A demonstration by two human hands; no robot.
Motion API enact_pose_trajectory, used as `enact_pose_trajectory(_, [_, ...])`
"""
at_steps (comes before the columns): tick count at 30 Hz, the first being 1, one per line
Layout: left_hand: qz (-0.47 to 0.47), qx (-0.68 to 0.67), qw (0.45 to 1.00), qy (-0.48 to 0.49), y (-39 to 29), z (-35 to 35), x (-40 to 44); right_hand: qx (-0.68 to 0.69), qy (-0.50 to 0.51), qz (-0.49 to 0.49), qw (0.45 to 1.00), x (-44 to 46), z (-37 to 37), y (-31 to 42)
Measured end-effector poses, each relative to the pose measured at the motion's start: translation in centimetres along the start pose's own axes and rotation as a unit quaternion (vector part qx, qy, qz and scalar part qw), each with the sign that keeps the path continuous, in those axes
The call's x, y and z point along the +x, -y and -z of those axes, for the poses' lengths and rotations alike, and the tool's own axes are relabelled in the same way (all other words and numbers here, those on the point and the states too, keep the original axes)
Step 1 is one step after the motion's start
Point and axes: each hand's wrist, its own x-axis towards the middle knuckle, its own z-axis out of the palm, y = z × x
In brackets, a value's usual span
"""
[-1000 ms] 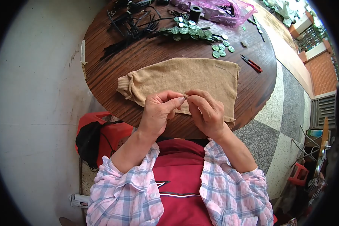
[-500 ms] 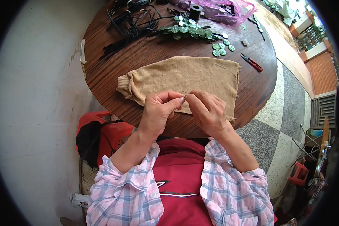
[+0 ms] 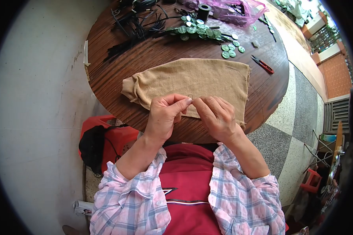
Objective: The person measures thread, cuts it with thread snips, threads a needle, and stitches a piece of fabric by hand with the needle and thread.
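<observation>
A small loop of thin dark thread (image 3: pixel 190 96) stands up between my fingertips. My left hand (image 3: pixel 164 115) pinches it between thumb and index finger. Close against it, my right hand (image 3: pixel 217 117) has its fingers curled and pressed together at the same thread; its fingertips are partly hidden. Under both hands a tan cloth piece (image 3: pixel 196 76) with a ribbed cuff at its left end lies flat on the round wooden table (image 3: pixel 117 86).
Red-handled snips (image 3: pixel 262 64) lie right of the cloth. Green discs (image 3: pixel 231 51), black strips (image 3: pixel 141 33), a black spool (image 3: pixel 203 12) and a purple plastic bag (image 3: pixel 235 13) are at the far side. A red stool (image 3: pixel 113 145) stands at the left.
The thread loop between my fingertips has become larger and more upright. My right hand's fingers have curled in more, and the hand has turned slightly.
</observation>
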Motion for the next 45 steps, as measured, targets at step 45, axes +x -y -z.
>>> enact_pose_trajectory(45, [0.02,0.019,0.996,0.085,-0.1,0.7,0.2,0.295,-0.016,-0.281,0.913,1.6,1.7,-0.7])
